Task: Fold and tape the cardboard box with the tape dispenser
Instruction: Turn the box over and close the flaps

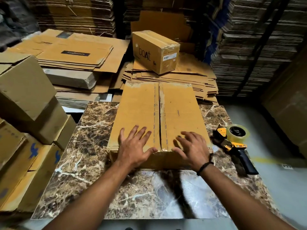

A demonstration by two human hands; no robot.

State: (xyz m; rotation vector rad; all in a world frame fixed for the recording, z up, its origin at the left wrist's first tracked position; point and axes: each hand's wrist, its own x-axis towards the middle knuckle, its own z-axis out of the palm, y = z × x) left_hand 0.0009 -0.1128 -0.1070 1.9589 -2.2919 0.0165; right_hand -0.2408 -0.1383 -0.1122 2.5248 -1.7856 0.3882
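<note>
Cardboard box (141, 105) lies on the marble-patterned worktop (93, 138), directly under both grips. The left grip (135, 147) and the right grip (193, 146) rest flat on its top at the near end, fingers spread, one on each side of the centre seam. The right one is slightly blurred, with a dark wristband (205, 166) behind it. Just outside the right grip and apart from the box, a yellow-and-black tape dispenser (232, 141) lies at the worktop's edge, its clear tape roll (237, 131) away from the person and its dark handle pointing back. Outside the left grip stand stacked brown cartons (28, 97). Beyond the fingertips lie piles of flattened cartons (74, 52), and a closed box printed "boAt" (155, 50) sits on one pile. The cardboard box's two top flaps are folded down and meet along a narrow dark gap running away from the grips. Worn strips of printed tape border each flap edge, and the brown card looks scuffed.
</note>
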